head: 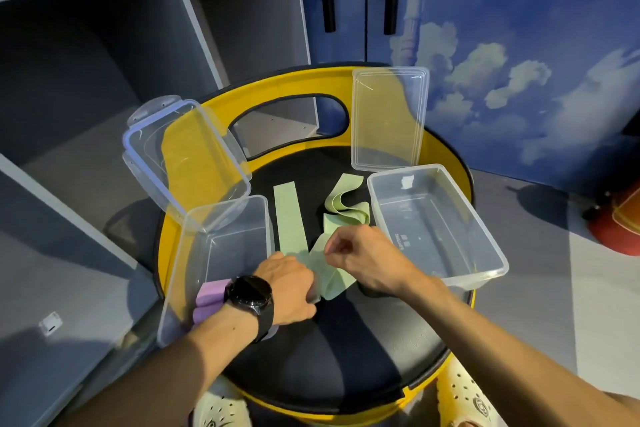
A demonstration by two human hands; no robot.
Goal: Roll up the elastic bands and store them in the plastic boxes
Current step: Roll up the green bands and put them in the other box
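A long pale green elastic band (290,218) lies loose over the black seat of a round yellow chair (346,350), with a straight strip on the left and crumpled folds on the right. My left hand (289,286), with a black watch on its wrist, holds one end of the band near the seat's middle. My right hand (360,256) pinches the band just beside it. A clear plastic box (485,246) stands empty on the right. A second clear box (187,274) on the left holds two rolled purple bands (207,300).
Two clear lids lean on the chair's yellow back: one (180,152) at the left with clip tabs, one (389,114) at the right. Grey shelving stands to the left, a blue cloud-printed cupboard behind. My feet in pale clogs (464,399) show below the seat.
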